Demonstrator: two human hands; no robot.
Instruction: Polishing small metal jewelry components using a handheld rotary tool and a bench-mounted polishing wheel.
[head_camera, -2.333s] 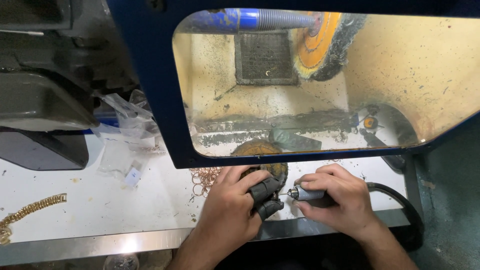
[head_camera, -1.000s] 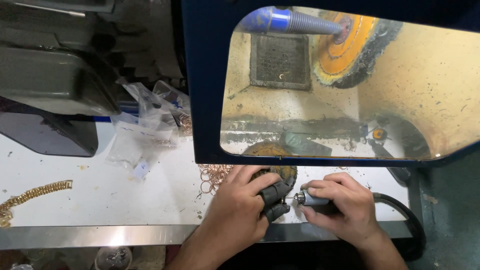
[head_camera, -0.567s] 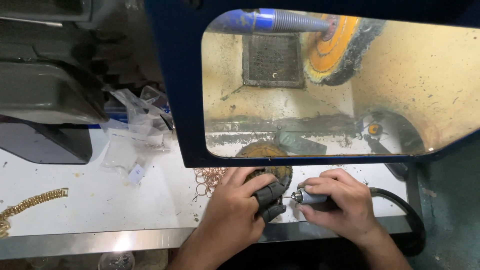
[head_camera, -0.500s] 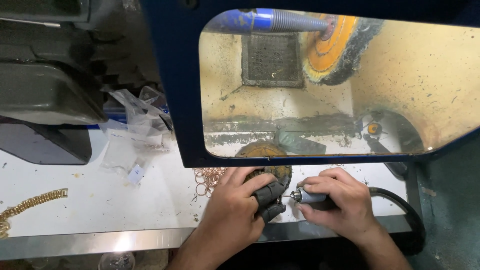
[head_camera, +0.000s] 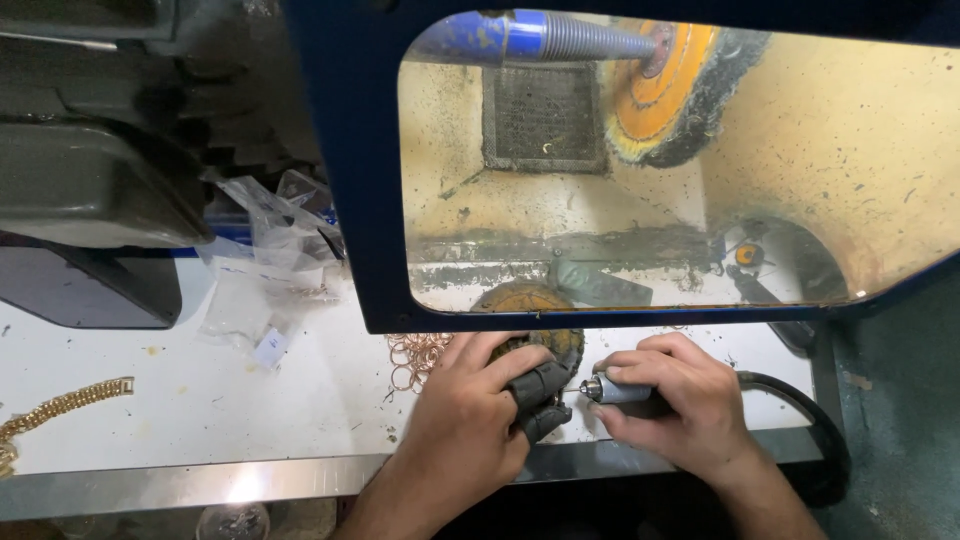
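At six o'clock my left hand (head_camera: 470, 420) clamps the piece (head_camera: 545, 385); my right hand (head_camera: 680, 400) grips the handpiece (head_camera: 615, 390). A slipping bit could nick my fingers (head_camera: 540, 385), I judge.

I see a loose heap of clear plastic bags (head_camera: 268, 225) on the white bench top (head_camera: 180, 400), at the left edge of the blue frame of the shield (head_camera: 355, 200), crumpled and overlapping one another. One flat clear plastic pouch (head_camera: 232, 305) lies out from the heap toward me, nearly see-through against the white surface. At its near corner I can make out a small white label (head_camera: 268, 347), rectangular and tilted, with some bluish marks on it too small to tell. I find no signs or screens here.
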